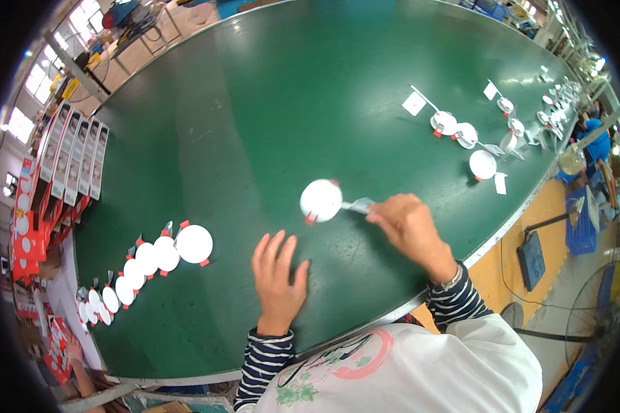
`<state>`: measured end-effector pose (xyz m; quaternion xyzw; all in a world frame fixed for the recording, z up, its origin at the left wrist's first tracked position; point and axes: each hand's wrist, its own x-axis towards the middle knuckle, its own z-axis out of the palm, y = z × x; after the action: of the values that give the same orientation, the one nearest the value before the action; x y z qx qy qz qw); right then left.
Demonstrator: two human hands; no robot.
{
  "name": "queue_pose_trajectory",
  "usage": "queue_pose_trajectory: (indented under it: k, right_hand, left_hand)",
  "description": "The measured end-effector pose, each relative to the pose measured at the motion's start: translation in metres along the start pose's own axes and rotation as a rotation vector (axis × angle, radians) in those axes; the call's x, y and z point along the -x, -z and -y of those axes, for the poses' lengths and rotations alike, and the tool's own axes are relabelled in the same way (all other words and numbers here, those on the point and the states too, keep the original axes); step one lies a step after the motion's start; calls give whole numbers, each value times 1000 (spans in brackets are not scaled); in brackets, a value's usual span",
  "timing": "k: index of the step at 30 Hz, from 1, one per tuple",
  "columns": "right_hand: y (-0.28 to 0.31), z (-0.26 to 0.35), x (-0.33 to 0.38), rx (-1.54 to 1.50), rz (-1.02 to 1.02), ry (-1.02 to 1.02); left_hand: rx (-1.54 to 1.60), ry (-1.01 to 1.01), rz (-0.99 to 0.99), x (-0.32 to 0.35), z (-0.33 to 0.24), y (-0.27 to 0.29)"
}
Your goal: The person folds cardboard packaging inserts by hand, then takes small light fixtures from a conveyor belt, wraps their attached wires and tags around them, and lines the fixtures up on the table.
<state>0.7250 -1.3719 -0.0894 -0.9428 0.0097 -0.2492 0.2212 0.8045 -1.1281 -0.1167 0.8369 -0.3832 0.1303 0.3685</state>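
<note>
Round white lamp disc held over a green worktable
The right hand (408, 224) pinches the metal clip (359, 205) of the disc (321, 199) near the table (269, 103) centre; the left hand (277, 279) lies open, flat on the surface, beside a row of overlapping discs (145, 265)

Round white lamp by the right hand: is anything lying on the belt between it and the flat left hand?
Nothing visible. The round white lamp lies apart from the left hand, with only bare green belt between them. The right hand pinches the lamp's metal spring clip from the other side.
</note>
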Motion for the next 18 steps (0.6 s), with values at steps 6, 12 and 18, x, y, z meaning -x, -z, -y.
queue_pose_trajectory:
  k: [6, 12, 18]
  right_hand:
    - [-18, 55, -25, -230, 142, 237]
    - [-23, 56, -30, -310, 70, 130]
    - [-24, 57, -28, -493, 58, -205]
  left_hand:
    - [-130, -5, 59, 5, 12, -7]
    - [-21, 78, -11, 3, 6, -3]
    - [112, 208, -27, 10, 2, -7]
